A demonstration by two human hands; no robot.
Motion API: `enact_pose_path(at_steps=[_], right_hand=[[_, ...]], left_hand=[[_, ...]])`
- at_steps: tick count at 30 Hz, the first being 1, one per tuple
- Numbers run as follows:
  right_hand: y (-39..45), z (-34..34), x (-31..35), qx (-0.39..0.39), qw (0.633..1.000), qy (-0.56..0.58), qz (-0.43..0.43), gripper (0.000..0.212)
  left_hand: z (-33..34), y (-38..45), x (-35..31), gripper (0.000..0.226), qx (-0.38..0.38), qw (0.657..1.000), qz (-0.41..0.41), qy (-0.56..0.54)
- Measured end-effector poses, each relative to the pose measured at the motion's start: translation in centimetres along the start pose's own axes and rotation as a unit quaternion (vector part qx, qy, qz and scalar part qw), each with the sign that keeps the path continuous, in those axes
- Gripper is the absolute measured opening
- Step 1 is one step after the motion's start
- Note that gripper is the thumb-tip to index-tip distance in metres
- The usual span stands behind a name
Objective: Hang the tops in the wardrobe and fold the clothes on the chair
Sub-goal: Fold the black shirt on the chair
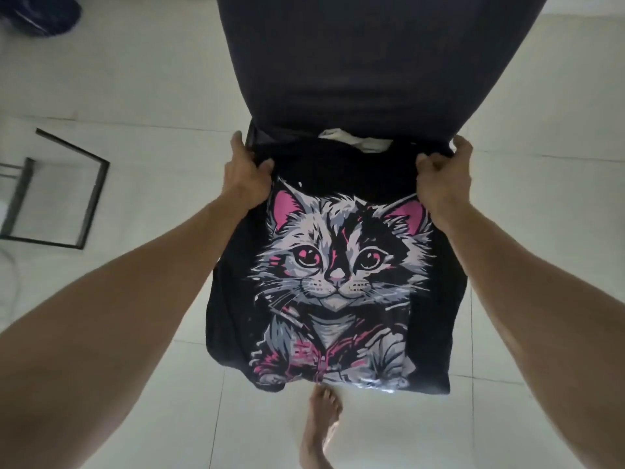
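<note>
Left hand (pixel 248 179) and right hand (pixel 443 177) grip a black cat-print T-shirt (pixel 333 282) at its shoulders above the tiled floor (pixel 135 96).

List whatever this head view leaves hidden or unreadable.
- Chair: top cut off by the upper frame edge; legs hidden behind the cat T-shirt.
- White cloth: mostly hidden behind the shirt's collar.
- Left hand, right hand: fingertips hidden in the fabric.
- Dark bundle: cut off, blurred.

The person is wearing no sleeves that are showing: both forearms are appearing bare up to the frame edges. The left hand (pixel 248 177) and right hand (pixel 443 179) are wearing no gloves, rings or watch. One foot (pixel 321 431) is showing bare, without shoe or sock.
</note>
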State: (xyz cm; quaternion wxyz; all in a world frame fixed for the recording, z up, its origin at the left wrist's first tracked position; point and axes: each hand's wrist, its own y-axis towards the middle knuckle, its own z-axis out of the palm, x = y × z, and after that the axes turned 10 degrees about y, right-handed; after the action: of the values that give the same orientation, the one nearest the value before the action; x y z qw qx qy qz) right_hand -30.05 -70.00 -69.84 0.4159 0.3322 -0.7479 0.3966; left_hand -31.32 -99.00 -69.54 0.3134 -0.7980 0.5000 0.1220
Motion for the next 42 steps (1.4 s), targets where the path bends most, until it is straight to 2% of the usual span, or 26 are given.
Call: enact_pose_path(at_steps=[2, 4, 8, 12, 17, 20, 23, 26, 29, 33, 37, 42], right_hand=[[-2.5, 0.2, -0.8, 0.043, 0.998, -0.041, -0.027, 0.066], [-5.0, 0.5, -1.9, 0.069, 0.989, -0.116, -0.062, 0.07], [-10.2, 1.4, -4.6, 0.083, 0.95, -0.272, -0.128, 0.06], [-16.1, 2.9, -6.5, 0.092, 0.917, -0.37, -0.114, 0.054], [-22.2, 5.5, -7.5, 0.07, 0.933, -0.348, -0.066, 0.051], [-26.7, 7.8, -7.3, 0.005, 0.945, -0.323, -0.052, 0.04], [-31.4, 10.8, -7.2, -0.084, 0.947, -0.307, -0.051, 0.033], [-36.1, 13.7, -7.1, -0.126, 0.959, -0.252, 0.01, 0.034], [-39.4, 17.5, -6.8, -0.143, 0.964, -0.184, 0.131, 0.029], [-41.2, 21.3, -6.9, -0.136, 0.96, -0.151, 0.191, 0.045], [-40.8, 23.8, -7.4, -0.162, 0.947, -0.132, 0.243, 0.05], [-40.2, 25.8, -7.8, -0.21, 0.934, -0.119, 0.265, 0.024]], left_hand=[[0.4, -2.0, 1.5, 0.07, 0.024, 0.996, 0.079, 0.041], [0.6, -3.4, 3.5, 0.068, 0.025, 0.985, 0.132, 0.104], [-0.1, -7.0, 6.4, 0.059, 0.063, 0.971, 0.139, 0.185], [-1.7, -9.3, 9.9, 0.053, 0.122, 0.955, 0.132, 0.235], [-4.1, -9.8, 13.1, 0.045, 0.189, 0.932, 0.164, 0.262], [-5.9, -8.9, 14.5, 0.03, 0.242, 0.9, 0.224, 0.285], [-7.4, -7.2, 15.3, 0.024, 0.303, 0.849, 0.293, 0.319], [-8.5, -5.7, 15.9, 0.024, 0.332, 0.815, 0.325, 0.347], [-9.0, -4.4, 16.6, 0.033, 0.333, 0.787, 0.364, 0.37], [-8.6, -4.0, 17.5, 0.048, 0.278, 0.764, 0.46, 0.357], [-6.8, -4.7, 18.3, 0.057, 0.184, 0.68, 0.594, 0.389], [-5.6, -5.0, 19.4, 0.033, 0.111, 0.604, 0.69, 0.382]])
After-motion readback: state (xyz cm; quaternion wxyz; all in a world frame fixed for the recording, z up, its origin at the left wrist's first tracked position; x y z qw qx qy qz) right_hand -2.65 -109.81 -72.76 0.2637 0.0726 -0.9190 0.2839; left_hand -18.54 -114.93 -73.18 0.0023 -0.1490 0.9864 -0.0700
